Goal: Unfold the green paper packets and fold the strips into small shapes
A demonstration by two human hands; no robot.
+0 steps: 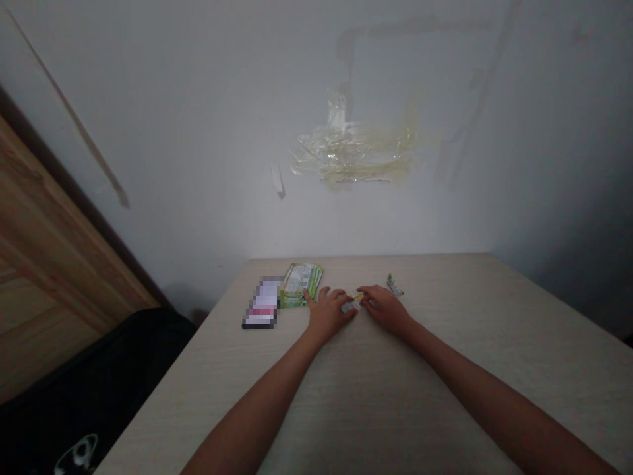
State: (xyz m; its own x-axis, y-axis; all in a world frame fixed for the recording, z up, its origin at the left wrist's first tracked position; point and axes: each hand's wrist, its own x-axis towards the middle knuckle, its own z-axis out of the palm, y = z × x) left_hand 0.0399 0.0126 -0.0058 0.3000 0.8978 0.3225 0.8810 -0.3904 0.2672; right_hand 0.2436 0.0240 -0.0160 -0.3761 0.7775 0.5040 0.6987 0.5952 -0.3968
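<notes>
Near the middle of the table, a small white printed piece with a yellow stripe [355, 299] lies between my two hands, too small to tell if it is paper or a packet. My left hand [328, 313] pinches its left side between thumb and forefinger, the other fingers spread out. At its right edge, the fingertips of my right hand [387, 307] close on it. Green and white printed packets [300, 280] lie in a stack just beyond my left fingers. Past my right hand rests a small green and white folded strip [394, 285].
A phone [262, 303], its screen blurred out, lies left of the stack. The pale wooden table [395, 396] meets a grey wall [198, 132] with peeling clear tape [351, 155]. To the left are a wooden panel [44, 244] and a dark cloth [113, 369].
</notes>
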